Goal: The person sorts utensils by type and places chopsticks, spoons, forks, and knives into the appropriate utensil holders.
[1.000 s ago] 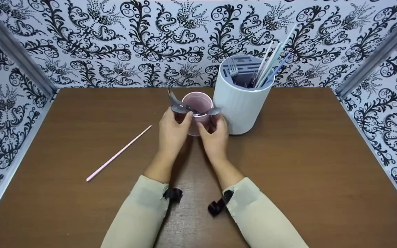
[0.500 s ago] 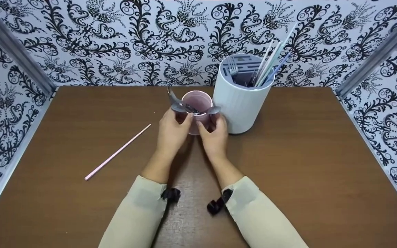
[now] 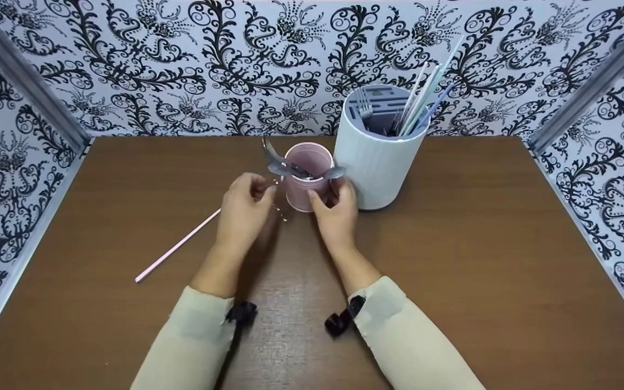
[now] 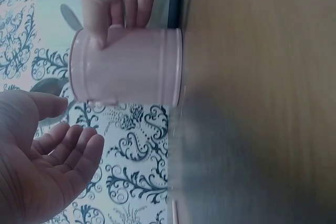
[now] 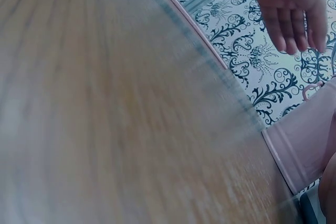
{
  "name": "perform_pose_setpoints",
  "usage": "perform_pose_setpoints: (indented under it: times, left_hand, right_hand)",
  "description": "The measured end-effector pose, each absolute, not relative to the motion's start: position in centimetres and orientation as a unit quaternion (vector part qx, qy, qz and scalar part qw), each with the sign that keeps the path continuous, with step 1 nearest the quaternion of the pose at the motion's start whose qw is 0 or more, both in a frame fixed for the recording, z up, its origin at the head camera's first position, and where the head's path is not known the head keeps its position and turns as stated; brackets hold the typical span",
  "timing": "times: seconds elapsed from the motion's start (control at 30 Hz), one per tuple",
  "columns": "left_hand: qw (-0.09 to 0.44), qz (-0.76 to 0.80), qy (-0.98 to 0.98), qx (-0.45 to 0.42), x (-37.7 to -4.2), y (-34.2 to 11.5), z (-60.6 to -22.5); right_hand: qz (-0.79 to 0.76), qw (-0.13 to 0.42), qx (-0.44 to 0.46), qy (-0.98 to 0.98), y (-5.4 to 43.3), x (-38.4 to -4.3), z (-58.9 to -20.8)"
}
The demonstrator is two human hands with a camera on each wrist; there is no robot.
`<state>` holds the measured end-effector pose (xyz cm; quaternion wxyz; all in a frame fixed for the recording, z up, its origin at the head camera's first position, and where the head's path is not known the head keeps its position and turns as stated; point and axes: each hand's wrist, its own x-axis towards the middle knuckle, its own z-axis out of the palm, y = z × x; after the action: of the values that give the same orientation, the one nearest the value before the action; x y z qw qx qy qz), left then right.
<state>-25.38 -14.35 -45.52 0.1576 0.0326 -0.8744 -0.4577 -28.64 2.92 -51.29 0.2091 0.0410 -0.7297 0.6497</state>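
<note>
A pink cup (image 3: 297, 196) stands upright on the table, spoons (image 3: 336, 172) leaning out over its rim to both sides. My right hand (image 3: 339, 216) holds the cup by its right side, thumb on the near wall. In the left wrist view, the thumb and fingers of that hand lie against the cup (image 4: 131, 72). Left of the cup and apart from it is my left hand (image 3: 244, 216). The left wrist view shows this left hand (image 4: 47, 156) with relaxed fingers and nothing in them. A pink chopstick (image 3: 179, 245) lies further left, its far end hidden behind the hand.
Right behind the cup stands a tall white utensil holder (image 3: 374, 168) with a fork (image 3: 364, 105) and several chopsticks (image 3: 426, 92) in it. Patterned walls (image 3: 209, 65) enclose the back and sides of the brown table (image 3: 480, 260).
My left hand has let go of the cup and moved left and slightly toward me. The right hand keeps its hold, and the cup stays in place.
</note>
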Motion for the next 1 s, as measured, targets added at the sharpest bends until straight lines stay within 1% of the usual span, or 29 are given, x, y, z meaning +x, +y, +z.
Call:
perform_pose_setpoints:
  times: [0.37,0.53,0.83,1.0]
  left_hand:
    - [0.130,-0.422,-0.895,0.062,-24.5,-18.2,-45.4]
    - [0.113,-0.415,-0.899,0.088,-24.5,-20.0,-45.8]
    - [0.104,-0.358,-0.921,0.113,-24.3,-22.5,-46.7]
    - [0.067,-0.328,-0.935,0.120,-24.2,-23.1,-47.1]
  right_hand:
    - [0.651,0.208,0.038,-0.730,3.1,-28.8,-51.2]
    - [0.655,0.210,0.042,-0.724,3.2,-28.8,-51.2]
    - [0.656,0.214,0.043,-0.723,2.9,-28.8,-51.4]
    - [0.653,0.214,0.042,-0.725,2.9,-28.8,-51.5]
